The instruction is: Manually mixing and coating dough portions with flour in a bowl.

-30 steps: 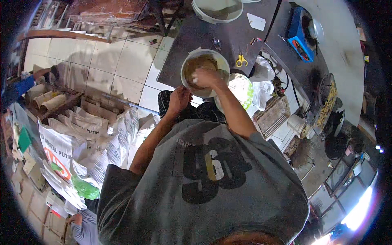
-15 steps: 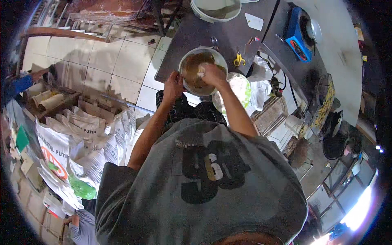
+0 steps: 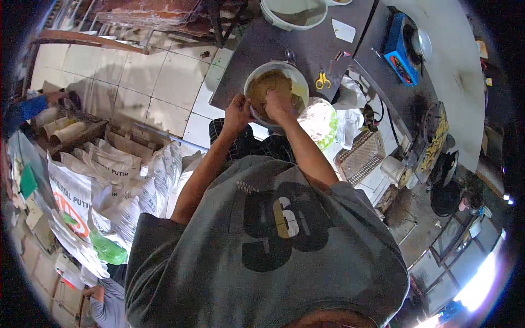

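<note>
A pale round bowl (image 3: 301,75) stands at the near edge of the dark table, with a brown, doughy or pasty mass (image 3: 268,86) inside it. My left hand (image 3: 238,112) is closed on the bowl's left rim. My right hand (image 3: 280,105) reaches down into the bowl against the brown mass; its fingertips are hidden, so what they hold, if anything, does not show. Right of the bowl lie yellow-handled scissors (image 3: 322,82). Below them, near my right forearm, is a brightly lit round container (image 3: 318,117) with a green edge and whitish contents.
A white tub (image 3: 295,26) stands at the table's far side beside a white card (image 3: 343,30). A blue stove (image 3: 401,49) is to the right. A perforated crate (image 3: 361,156) sits below the table. White printed sacks (image 3: 117,169) crowd the left, where other people's arms show.
My right hand has pushed lower and slightly left in the bowl, and more of the brown mass shows above it. My left hand stays on the rim. The view has shifted slightly.
</note>
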Demonstrator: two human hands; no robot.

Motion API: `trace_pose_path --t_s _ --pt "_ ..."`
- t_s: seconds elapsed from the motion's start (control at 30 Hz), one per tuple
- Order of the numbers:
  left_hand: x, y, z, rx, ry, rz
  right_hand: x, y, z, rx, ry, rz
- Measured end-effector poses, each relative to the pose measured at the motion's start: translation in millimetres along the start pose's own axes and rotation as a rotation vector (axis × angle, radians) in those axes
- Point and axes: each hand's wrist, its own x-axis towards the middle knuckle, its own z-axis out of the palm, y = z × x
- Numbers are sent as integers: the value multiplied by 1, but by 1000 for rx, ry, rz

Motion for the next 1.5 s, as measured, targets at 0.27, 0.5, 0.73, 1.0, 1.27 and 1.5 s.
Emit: trace_pose_path --t_s 0.27,0.5,0.73,1.0,1.27,1.5 --pt "1 5 -2 505 3 421 24 39 54 484 298 6" --pt "-6 19 -12 159 -7 18 -4 5 -67 175 -414 -393" --pt "0 10 -4 8 -23 20 -7 16 0 -253 -199 -260" --pt "-9 -11 -33 34 -122 -72 -42 15 -89 464 -133 -321" --pt "-54 -9 -60 60 41 -168 -15 14 -5 -121 -330 -268" --pt "-91 -19 -64 23 225 -163 -41 50 -43 912 -6 -254"
